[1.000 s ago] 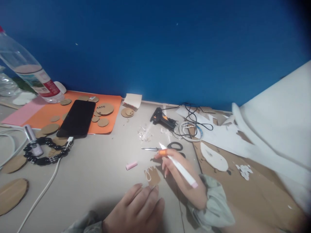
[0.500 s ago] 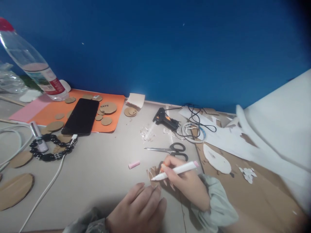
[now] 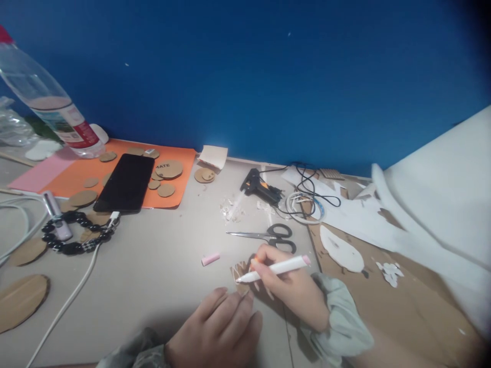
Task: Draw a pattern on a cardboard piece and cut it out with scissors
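- Resting flat on the grey bench (image 3: 153,266), the left hand (image 3: 218,329) keeps an open grip, holding nothing, fingertips at the near edge of a small brown cardboard piece (image 3: 238,270).
- That piece lies on the bench between both hands, jagged along its far edge and marked with white lines.
- A white marker pen with a pink end (image 3: 278,267) lies nearly level, tip on the cardboard.
- The right hand (image 3: 293,291) has its grip closed around the pen.
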`<state>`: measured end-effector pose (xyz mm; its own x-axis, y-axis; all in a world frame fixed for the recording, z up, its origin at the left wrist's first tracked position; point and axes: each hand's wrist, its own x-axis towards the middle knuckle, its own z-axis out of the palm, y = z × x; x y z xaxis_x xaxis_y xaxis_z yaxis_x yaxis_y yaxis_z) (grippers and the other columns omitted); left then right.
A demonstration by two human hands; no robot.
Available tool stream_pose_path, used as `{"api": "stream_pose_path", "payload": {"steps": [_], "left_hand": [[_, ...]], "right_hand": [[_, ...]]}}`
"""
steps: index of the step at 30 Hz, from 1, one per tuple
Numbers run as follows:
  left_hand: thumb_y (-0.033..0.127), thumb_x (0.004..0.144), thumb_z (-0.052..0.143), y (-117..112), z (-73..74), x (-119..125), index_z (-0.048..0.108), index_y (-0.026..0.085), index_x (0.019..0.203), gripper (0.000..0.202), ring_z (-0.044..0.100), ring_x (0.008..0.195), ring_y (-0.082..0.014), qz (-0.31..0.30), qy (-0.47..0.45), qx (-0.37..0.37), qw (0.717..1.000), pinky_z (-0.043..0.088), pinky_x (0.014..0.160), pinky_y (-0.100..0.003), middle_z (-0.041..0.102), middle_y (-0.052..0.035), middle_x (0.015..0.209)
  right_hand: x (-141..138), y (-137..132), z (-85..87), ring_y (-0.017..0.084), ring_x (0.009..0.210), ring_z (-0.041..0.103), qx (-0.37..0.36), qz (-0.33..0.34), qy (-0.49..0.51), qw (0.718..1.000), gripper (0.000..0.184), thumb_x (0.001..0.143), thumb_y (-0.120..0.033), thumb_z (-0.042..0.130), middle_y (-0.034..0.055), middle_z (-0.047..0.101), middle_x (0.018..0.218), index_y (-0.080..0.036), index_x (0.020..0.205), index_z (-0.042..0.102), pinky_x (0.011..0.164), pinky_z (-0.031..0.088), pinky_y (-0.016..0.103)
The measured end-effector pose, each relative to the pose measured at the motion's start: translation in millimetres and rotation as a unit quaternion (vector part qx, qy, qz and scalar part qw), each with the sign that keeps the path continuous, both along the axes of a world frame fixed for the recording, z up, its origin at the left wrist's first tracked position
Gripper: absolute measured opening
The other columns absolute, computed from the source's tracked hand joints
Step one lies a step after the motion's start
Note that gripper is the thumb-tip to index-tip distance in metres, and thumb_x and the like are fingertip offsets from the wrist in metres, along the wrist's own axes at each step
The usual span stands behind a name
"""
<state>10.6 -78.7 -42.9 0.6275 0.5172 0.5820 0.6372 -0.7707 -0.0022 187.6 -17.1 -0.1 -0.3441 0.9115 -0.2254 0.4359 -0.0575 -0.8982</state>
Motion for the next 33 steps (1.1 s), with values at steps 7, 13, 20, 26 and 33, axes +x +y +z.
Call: {"api": "stream_pose_path", "payload": {"steps": [7,13,20,26,33], "left_hand": [[0.015,0.092,0.040,0.3,1.1,-0.2,0.063,0.020,0.096,0.024,0.058,0.093,-0.0163,-0.002,0.003,0.004,1.000,0.036,0.098,-0.034,0.066,-0.0032,0.102],[0.013,0.093,0.036,1.7,1.0,-0.7,0.064,0.019,0.095,0.029,0.058,0.089,-0.0160,-0.007,-0.010,0.011,1.000,0.034,0.099,-0.035,0.066,-0.0024,0.098],[0.011,0.094,0.033,3.2,3.0,2.1,0.067,0.019,0.091,0.035,0.058,0.088,-0.0166,-0.007,-0.018,0.008,1.000,0.033,0.098,-0.035,0.067,-0.0023,0.096],[0.011,0.093,0.035,2.7,1.1,1.9,0.067,0.019,0.091,0.033,0.057,0.089,-0.0171,-0.007,-0.022,0.008,1.000,0.036,0.093,-0.034,0.067,-0.0025,0.096],[0.012,0.092,0.037,3.1,3.7,-0.3,0.065,0.019,0.094,0.030,0.057,0.092,-0.0173,-0.007,-0.001,-0.008,1.000,0.037,0.092,-0.035,0.067,-0.0026,0.100]], "right_hand": [[0.3,0.7,-0.1,0.009,0.046,0.041,-0.009,-0.014,0.026,1.000,0.023,0.090,-0.030,0.050,-0.0068,0.047,0.053,-0.020,0.070,0.048,0.047,0.033,0.022],[3.3,2.5,-0.9,0.011,0.051,0.048,-0.017,-0.065,0.088,0.994,0.026,0.093,-0.042,0.044,-0.0052,0.051,0.058,-0.021,0.078,0.049,0.054,0.040,0.023],[4.1,3.9,2.3,0.012,0.056,0.050,0.005,-0.073,0.082,0.994,0.021,0.091,-0.042,0.049,-0.0048,0.051,0.064,-0.022,0.095,0.055,0.058,0.041,0.024],[6.7,4.0,0.2,0.011,0.057,0.047,0.026,-0.057,0.063,0.996,0.020,0.091,-0.040,0.050,-0.0048,0.049,0.064,-0.021,0.083,0.052,0.058,0.038,0.025],[2.9,0.1,0.3,0.010,0.052,0.042,0.029,-0.002,-0.020,0.999,0.023,0.090,-0.029,0.048,-0.0058,0.046,0.058,-0.020,0.070,0.046,0.051,0.033,0.024]]}}
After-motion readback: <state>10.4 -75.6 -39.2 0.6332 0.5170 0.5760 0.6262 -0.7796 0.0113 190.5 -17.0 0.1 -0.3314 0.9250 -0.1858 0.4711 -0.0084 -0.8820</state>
